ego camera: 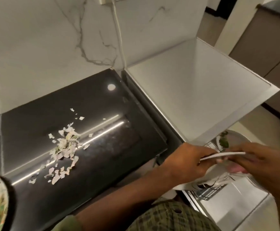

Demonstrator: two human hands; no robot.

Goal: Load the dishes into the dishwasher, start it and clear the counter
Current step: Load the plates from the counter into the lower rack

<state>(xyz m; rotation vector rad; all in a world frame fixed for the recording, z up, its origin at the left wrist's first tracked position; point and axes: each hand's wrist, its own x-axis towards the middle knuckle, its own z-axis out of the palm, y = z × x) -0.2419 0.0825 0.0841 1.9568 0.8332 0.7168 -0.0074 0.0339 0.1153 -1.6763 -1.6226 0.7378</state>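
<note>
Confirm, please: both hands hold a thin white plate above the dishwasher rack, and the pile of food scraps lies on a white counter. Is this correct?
Not quite. The head view shows the food scraps lying on a black counter, not a white one. The rest holds: left hand and right hand hold the thin white plate above the dishwasher rack.

Thin white plate [105,155] edge-on above the open dishwasher's wire rack [207,192], another plate [232,137] beyond.
</note>
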